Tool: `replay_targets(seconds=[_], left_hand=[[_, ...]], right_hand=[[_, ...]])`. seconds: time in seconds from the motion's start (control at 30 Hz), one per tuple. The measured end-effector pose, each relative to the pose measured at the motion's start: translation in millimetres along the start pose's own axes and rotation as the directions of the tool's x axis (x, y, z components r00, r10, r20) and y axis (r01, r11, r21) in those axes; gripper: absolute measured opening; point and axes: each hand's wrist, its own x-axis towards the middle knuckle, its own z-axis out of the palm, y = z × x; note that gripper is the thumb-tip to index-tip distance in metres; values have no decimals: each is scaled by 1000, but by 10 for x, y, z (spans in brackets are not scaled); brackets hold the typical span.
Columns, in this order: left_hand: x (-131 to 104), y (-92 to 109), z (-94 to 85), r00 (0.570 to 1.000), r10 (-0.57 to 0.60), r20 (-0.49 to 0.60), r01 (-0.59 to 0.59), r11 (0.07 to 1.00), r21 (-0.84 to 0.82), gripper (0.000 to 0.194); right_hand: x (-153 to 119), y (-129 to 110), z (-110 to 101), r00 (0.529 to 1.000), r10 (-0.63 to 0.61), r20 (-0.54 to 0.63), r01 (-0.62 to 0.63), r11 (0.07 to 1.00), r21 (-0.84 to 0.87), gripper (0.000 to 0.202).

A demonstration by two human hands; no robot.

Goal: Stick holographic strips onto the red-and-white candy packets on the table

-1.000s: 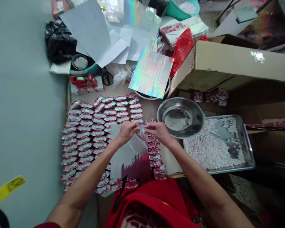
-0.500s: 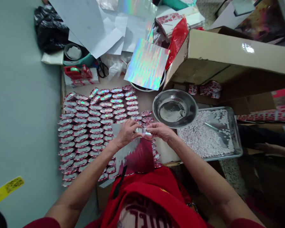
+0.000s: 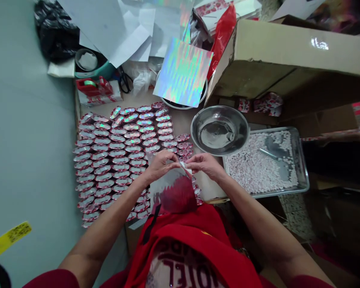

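Between my two hands is a small whitish folded piece (image 3: 186, 169), its edge pink. My left hand (image 3: 162, 165) pinches its left end, and my right hand (image 3: 206, 165) pinches the upper right end. Below them lies a shiny reflective sheet (image 3: 174, 192) that mirrors red, its lower edge against my red apron. Rows of small red-and-white packets (image 3: 120, 162) with pale oval faces stand to the left of the sheet and partly under my left forearm.
A round metal bowl (image 3: 220, 130) overlaps a metal tray (image 3: 303, 172) of small white pieces at right. Behind are a holographic sheet (image 3: 183, 72), a cardboard box (image 3: 288, 46), a red tape dispenser (image 3: 93, 87) and scissors (image 3: 125, 81). Another person's arm (image 3: 342, 137) shows at far right.
The small piece has turned from lying level to slanting between my fingers. Both hands remain close together. The whole view has shifted slightly.
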Motion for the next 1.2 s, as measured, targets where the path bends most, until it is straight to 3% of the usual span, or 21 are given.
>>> replay_targets(seconds=[0.17, 0.3, 0.43, 0.63, 0.8, 0.93, 1.03, 1.1, 1.2], left_hand=[[-35, 51, 147, 990, 32, -136, -15, 992, 127, 15], [-49, 55, 233, 987, 57, -148, -28, 981, 194, 10], [-27, 91, 240, 988, -29, -153, 42, 995, 85, 11], [43, 81, 157, 988, -150, 38, 151, 988, -15, 12], [45, 61, 187, 966, -194, 173, 209, 975, -73, 16], [32, 74, 217, 980, -120, 161, 129, 990, -50, 16], [-3, 38, 223, 995, -18, 98, 3, 988, 154, 13], [-43, -4, 238, 995, 54, 85, -77, 949, 305, 14], [-95, -60, 303, 991, 98, 93, -128, 904, 409, 24]], right_hand=[[-5, 39, -87, 995, 85, 57, -89, 993, 75, 45], [-43, 52, -71, 998, -40, -50, 44, 996, 81, 45], [-67, 73, -24, 988, -93, -120, 97, 995, 32, 41], [-71, 116, -73, 999, 40, -20, -39, 997, 70, 44], [-95, 163, -117, 998, 3, 57, 0, 998, -55, 36], [-123, 153, -133, 994, -81, 70, 97, 955, -278, 22], [-137, 145, -169, 982, -182, 39, 180, 872, -454, 18], [-137, 160, -207, 975, -220, 27, 206, 855, -477, 19], [-116, 205, -259, 985, -164, 42, 168, 913, -373, 22]])
